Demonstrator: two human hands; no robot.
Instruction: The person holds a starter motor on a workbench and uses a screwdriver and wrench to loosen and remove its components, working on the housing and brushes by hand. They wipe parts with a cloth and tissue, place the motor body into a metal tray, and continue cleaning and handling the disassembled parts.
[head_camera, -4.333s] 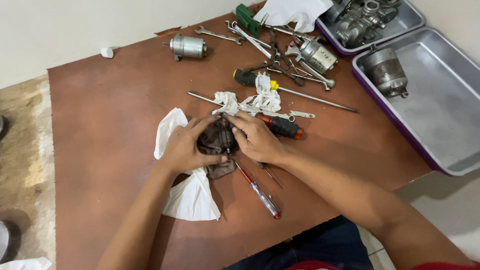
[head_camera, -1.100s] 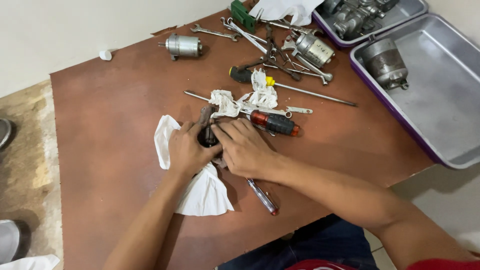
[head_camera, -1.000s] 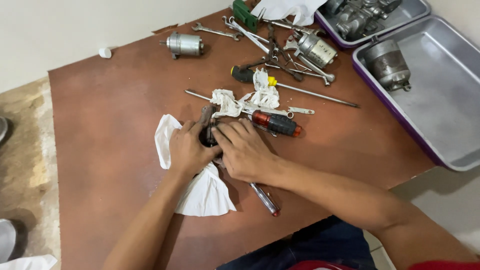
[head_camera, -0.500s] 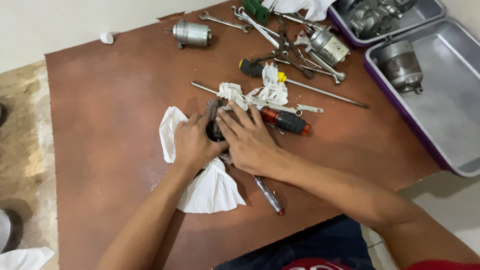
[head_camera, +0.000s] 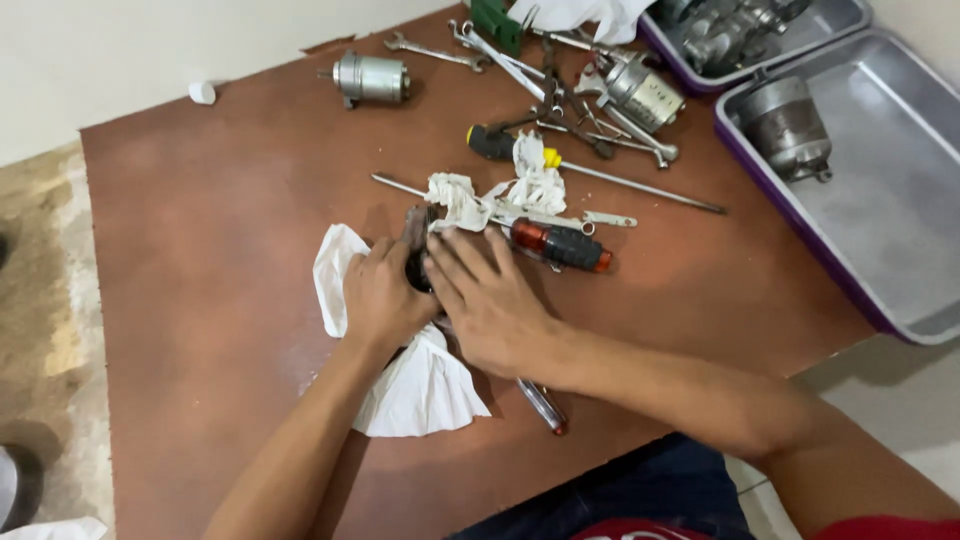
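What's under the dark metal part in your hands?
A white cloth spread on the brown table lies beneath the dark part. Both hands cover most of it, hiding its underside.

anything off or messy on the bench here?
Mostly clutter: loose wrenches and rods lie crisscrossed in a tool pile at the far edge. Crumpled white rags drape over the screwdrivers. The table has a chipped far edge. No spill visible.

Soft even indoor light, faint shadows, mild glare, slight blur
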